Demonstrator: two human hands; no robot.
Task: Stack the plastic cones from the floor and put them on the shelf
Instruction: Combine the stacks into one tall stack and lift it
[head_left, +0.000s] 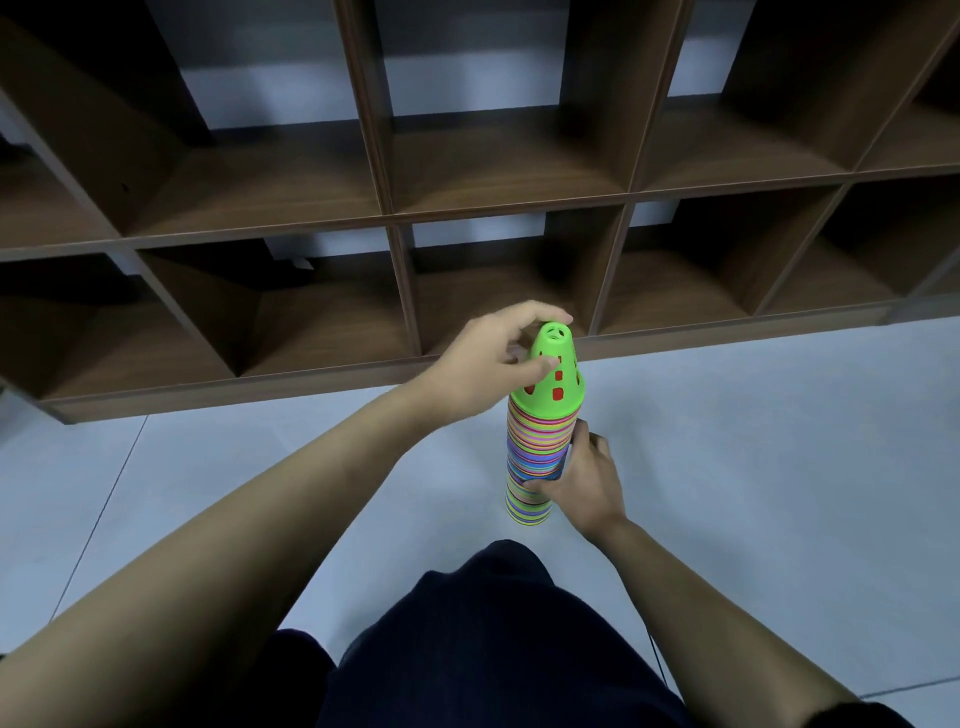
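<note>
Dark wooden cubby shelf (509, 208) spanning twelve o'clock, left hand (488, 364) pinching green perforated plastic top cone (551, 371), right hand (584, 478) gripping striped multicoloured cone stack (532, 457) (upright), fingers wrapping closed.

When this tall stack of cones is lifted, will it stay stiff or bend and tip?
The cone stack is tall and narrow, so it probably tips easily. Its nested layers may shift apart. Holding top and lower part, as the left hand and right hand do, likely steadies it.

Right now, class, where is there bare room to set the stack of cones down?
Every cubby of the shelf in view looks empty, including the bottom one straight behind the stack of cones. The floor is bare on both sides. Only the stack is crowded, between left hand and right hand.
</note>
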